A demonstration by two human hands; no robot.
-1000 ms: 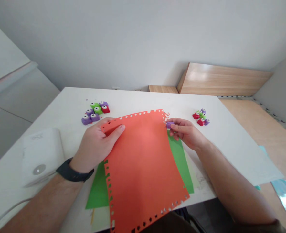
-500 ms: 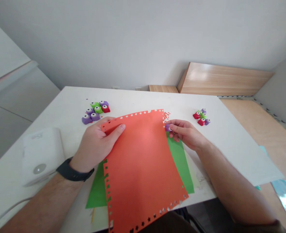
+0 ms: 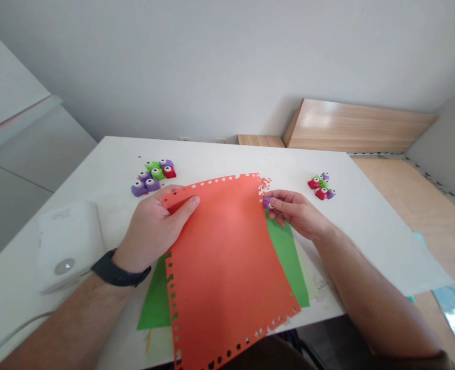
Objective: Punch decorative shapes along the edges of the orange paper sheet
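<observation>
An orange sheet of paper [image 3: 227, 257], its edges punched with star and other small shapes, is raised slightly over the table. My left hand [image 3: 161, 223] pinches its upper left part, thumb on top and fingers hidden beneath. At the sheet's upper right edge, my right hand [image 3: 292, 208] grips a purple craft punch [image 3: 268, 203] between thumb and fingers; the punch sits against the paper's edge. Small orange cut-outs [image 3: 266, 183] lie just above it. Green paper [image 3: 285, 252] shows under the orange sheet on both sides.
Several purple, green and red punches [image 3: 153, 176] cluster at the left, and another group [image 3: 322, 186] is at the right of the white table [image 3: 219, 159]. A white device [image 3: 71, 246] with a round button and a cable occupies the left side. Wooden furniture [image 3: 354, 123] stands behind.
Both hands keep their grip in nearly the same place. The view has shifted very slightly, and a few more orange bits seem to lie near the purple punch.
</observation>
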